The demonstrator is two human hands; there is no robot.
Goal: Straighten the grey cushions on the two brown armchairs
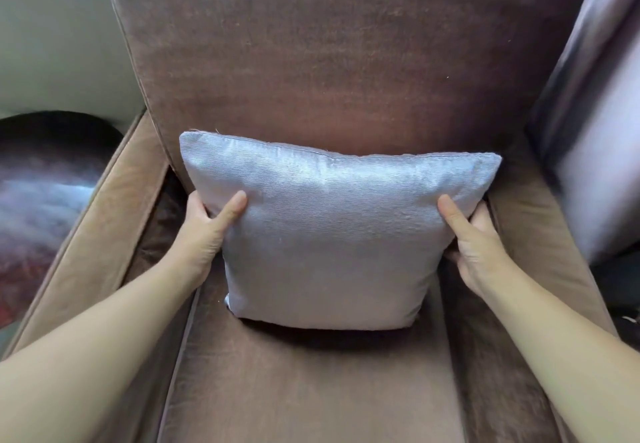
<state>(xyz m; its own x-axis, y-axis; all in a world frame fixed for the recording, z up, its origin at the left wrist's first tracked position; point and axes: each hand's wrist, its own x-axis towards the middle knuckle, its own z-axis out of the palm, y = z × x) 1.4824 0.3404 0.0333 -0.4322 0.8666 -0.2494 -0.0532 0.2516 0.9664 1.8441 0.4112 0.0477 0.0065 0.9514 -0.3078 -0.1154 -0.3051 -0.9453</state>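
Note:
A square grey cushion (332, 234) stands upright on the seat of a brown armchair (311, 61), leaning against its backrest. My left hand (204, 231) grips the cushion's left edge, thumb on the front and fingers hidden behind. My right hand (474, 241) grips the right edge the same way. The cushion's bottom edge rests on the seat cushion (311, 390). Only this one armchair is in view.
The armchair's left armrest (104, 221) and right armrest (540, 221) flank the seat. A shiny grey curtain (595, 113) hangs at the right. A dark round object (45, 183) lies left of the chair, below a pale wall (59, 34).

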